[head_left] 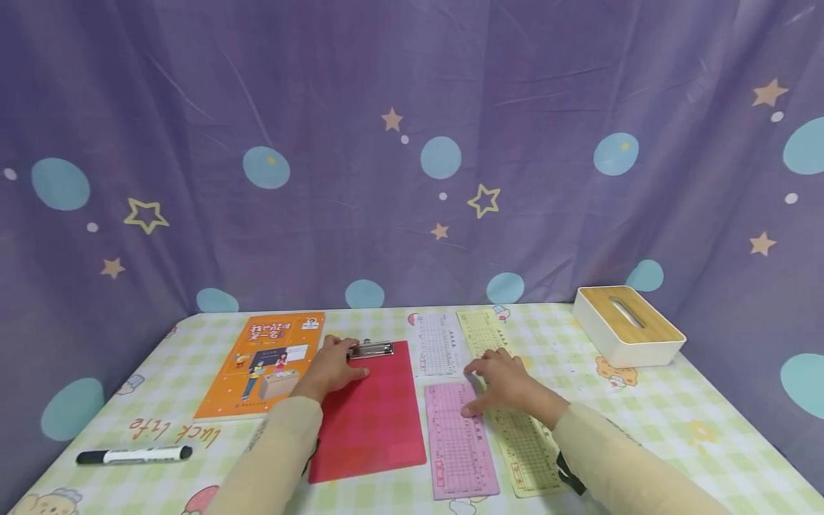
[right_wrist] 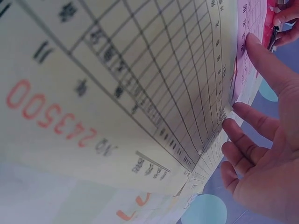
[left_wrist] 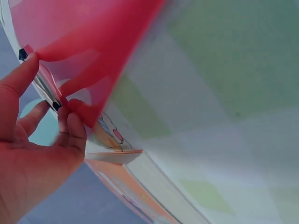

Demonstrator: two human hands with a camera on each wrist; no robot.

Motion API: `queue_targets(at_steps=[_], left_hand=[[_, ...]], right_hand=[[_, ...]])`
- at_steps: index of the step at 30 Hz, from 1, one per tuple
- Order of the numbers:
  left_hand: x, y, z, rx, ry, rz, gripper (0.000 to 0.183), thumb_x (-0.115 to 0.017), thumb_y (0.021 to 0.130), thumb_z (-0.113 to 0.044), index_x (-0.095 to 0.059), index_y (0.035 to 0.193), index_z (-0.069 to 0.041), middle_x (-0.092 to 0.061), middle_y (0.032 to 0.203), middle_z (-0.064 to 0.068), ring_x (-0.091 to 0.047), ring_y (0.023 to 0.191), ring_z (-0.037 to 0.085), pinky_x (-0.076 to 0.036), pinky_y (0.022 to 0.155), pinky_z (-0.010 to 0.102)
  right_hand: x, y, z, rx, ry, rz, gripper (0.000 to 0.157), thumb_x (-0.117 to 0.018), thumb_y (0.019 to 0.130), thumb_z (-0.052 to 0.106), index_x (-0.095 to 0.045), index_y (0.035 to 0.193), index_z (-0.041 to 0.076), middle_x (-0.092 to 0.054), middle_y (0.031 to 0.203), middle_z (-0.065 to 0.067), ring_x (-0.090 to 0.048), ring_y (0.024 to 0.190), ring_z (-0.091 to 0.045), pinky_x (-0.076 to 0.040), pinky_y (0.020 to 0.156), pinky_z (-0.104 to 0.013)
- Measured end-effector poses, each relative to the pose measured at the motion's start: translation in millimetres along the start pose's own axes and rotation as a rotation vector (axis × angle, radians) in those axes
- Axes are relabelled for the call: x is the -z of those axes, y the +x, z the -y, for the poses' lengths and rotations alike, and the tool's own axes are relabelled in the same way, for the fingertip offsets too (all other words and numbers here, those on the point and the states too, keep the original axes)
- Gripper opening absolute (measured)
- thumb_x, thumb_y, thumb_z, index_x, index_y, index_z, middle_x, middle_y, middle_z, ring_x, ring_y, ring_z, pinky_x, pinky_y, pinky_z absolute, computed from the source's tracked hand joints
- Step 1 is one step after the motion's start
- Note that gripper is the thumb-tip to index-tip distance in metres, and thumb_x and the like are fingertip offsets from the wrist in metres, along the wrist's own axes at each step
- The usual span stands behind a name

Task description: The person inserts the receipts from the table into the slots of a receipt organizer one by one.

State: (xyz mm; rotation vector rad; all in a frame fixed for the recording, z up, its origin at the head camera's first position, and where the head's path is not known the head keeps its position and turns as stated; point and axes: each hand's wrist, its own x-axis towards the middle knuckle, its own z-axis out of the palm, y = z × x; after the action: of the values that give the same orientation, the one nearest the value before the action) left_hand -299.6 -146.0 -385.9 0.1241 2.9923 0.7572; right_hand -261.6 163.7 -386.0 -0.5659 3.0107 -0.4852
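Observation:
A red translucent clipboard lies flat with its metal clip at the far edge. My left hand grips it at the upper left corner; in the left wrist view the thumb and fingers are bent about the clip. Toward the right, my right hand is over printed form slips, its fingers spread and gently bent. Its thumb is by the pink slip, and other fingertips reach the edge of a yellow slip. Beyond are a white slip and a yellow slip; the hand partly hides the near yellow slip.
An orange book lies left of the clipboard. A black and white marker lies near the front left, below red handwriting on the checked tablecloth. A tissue box stands at the back right, before a purple curtain.

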Motion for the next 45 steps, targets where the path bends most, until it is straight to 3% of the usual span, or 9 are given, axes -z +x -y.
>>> queue_targets(at_steps=[7, 19, 31, 38, 45], left_hand=[[2.4, -3.0, -0.9, 0.058, -0.038, 0.053, 0.066, -0.082, 0.086, -0.022, -0.051, 0.142, -0.003, -0.037, 0.129, 0.033, -0.052, 0.110, 0.046, -0.043, 0.102, 0.057], [12.3, -13.2, -8.6, 0.049, -0.017, 0.130, 0.060, -0.087, 0.081, -0.017, -0.053, 0.130, -0.005, -0.046, 0.124, 0.030, -0.051, 0.113, 0.042, -0.042, 0.103, 0.056], [18.0, -18.1, -12.8, 0.050, 0.054, 0.195, 0.062, -0.086, 0.083, -0.022, -0.053, 0.133, -0.005, -0.056, 0.124, 0.025, -0.053, 0.113, 0.037, -0.042, 0.104, 0.052], [13.8, -15.5, -10.9, -0.024, 0.125, 0.140, 0.045, -0.076, 0.092, -0.026, -0.058, 0.126, -0.003, -0.063, 0.118, 0.021, -0.058, 0.106, 0.035, -0.044, 0.101, 0.050], [8.2, -13.5, -14.0, 0.034, 0.160, 0.059, 0.043, -0.080, 0.089, -0.023, -0.055, 0.116, -0.001, -0.064, 0.102, 0.017, -0.059, 0.093, 0.031, -0.048, 0.093, 0.046]], right_hand=[[0.1, 0.2, 0.7, -0.009, -0.003, 0.004, 0.065, -0.094, 0.067, 0.044, -0.071, 0.119, 0.012, -0.061, 0.109, -0.005, -0.049, 0.105, -0.027, -0.037, 0.088, -0.047], [1.9, -1.0, 1.6, 0.006, 0.005, -0.001, 0.062, -0.094, 0.068, 0.043, -0.071, 0.117, 0.012, -0.062, 0.108, -0.005, -0.050, 0.105, -0.027, -0.037, 0.088, -0.048], [-0.1, -0.1, 0.3, 0.017, 0.011, -0.015, 0.049, -0.094, 0.066, 0.041, -0.071, 0.101, 0.015, -0.060, 0.099, -0.002, -0.050, 0.101, -0.026, -0.039, 0.088, -0.049], [-2.0, -0.4, -0.2, 0.003, 0.015, -0.013, 0.047, -0.095, 0.067, 0.040, -0.070, 0.099, 0.016, -0.059, 0.098, -0.001, -0.050, 0.100, -0.025, -0.038, 0.088, -0.049], [-0.3, -1.1, 1.7, 0.007, 0.015, -0.012, 0.047, -0.095, 0.066, 0.040, -0.070, 0.098, 0.016, -0.060, 0.097, -0.001, -0.050, 0.099, -0.025, -0.039, 0.088, -0.048]])
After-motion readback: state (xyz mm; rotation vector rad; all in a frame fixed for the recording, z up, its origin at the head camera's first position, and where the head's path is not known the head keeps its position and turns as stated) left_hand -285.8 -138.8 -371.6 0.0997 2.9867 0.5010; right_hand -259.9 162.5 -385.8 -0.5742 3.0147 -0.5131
